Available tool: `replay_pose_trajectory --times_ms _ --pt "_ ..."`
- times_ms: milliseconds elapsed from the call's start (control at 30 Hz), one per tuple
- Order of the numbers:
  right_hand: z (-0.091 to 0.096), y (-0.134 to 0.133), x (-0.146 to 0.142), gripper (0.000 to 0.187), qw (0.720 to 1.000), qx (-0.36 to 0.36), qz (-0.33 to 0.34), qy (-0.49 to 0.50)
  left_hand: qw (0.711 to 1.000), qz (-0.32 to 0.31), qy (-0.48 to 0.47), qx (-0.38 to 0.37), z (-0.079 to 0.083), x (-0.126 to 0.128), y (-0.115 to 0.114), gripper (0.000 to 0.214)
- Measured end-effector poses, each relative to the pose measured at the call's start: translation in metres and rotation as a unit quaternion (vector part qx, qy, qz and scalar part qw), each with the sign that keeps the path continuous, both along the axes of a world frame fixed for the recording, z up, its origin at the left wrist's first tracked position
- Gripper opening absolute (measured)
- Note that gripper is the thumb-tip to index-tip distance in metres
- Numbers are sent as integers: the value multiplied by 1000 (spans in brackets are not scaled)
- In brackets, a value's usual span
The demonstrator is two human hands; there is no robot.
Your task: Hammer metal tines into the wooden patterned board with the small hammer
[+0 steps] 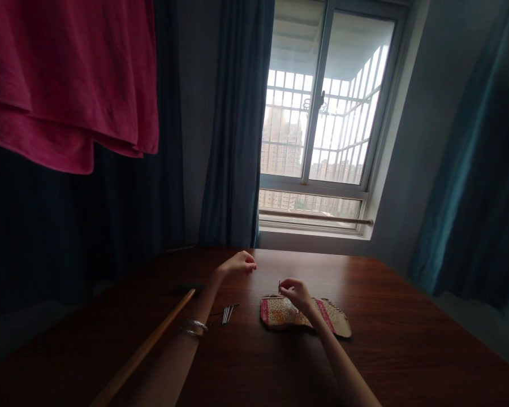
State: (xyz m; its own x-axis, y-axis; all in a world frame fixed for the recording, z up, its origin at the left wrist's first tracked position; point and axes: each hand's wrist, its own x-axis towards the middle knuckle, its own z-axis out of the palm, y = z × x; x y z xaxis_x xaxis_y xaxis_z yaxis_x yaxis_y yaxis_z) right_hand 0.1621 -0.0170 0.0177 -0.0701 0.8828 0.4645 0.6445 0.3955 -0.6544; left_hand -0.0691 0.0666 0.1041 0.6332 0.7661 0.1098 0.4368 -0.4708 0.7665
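My right hand [296, 294] is pinched shut on a thin needle [279, 285] that stands upright just above a patterned fabric piece [280, 316] with pink edging, lying on the dark wooden table [385, 328]. My left hand [240, 264] hovers farther back and to the left, its fingers curled together in a pinch; what it holds, if anything, is too small to make out. A silver bangle [194, 327] sits on my left wrist. Several thin metal needles [227, 314] lie on the table between my forearms.
A long wooden stick [152, 342] lies diagonally across the table's left part. A dark small object [186, 288] rests at its far end. Behind the table are a barred window [322, 130], blue curtains [233, 124] and a hanging red cloth [68, 79] at upper left.
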Motion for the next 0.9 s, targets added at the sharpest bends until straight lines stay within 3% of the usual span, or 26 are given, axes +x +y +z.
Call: replay_pose_trajectory --times_ms 133,267,333,433,500,633,900 --pt "-13 -10 26 18 999 -12 7 46 999 -31 -25 -34 -25 39 -7 29" --pt "-23 -13 32 18 998 -19 9 67 997 -19 -54 -60 -61 72 -16 22" --pt "-27 -11 32 17 997 -21 8 72 993 27 -102 -60 -81 85 -19 19" --pt "-31 -9 34 18 997 -23 6 77 965 136 -206 -83 -108 101 -22 18" --pt "-32 -8 35 18 997 -24 9 78 949 171 -243 -104 -120 109 -23 16" --pt "-35 -9 36 18 996 -23 18 80 944 186 -258 -83 -131 115 -26 16" --pt "-37 -10 34 17 998 -16 14 66 962 179 -205 -5 -131 112 -31 18"
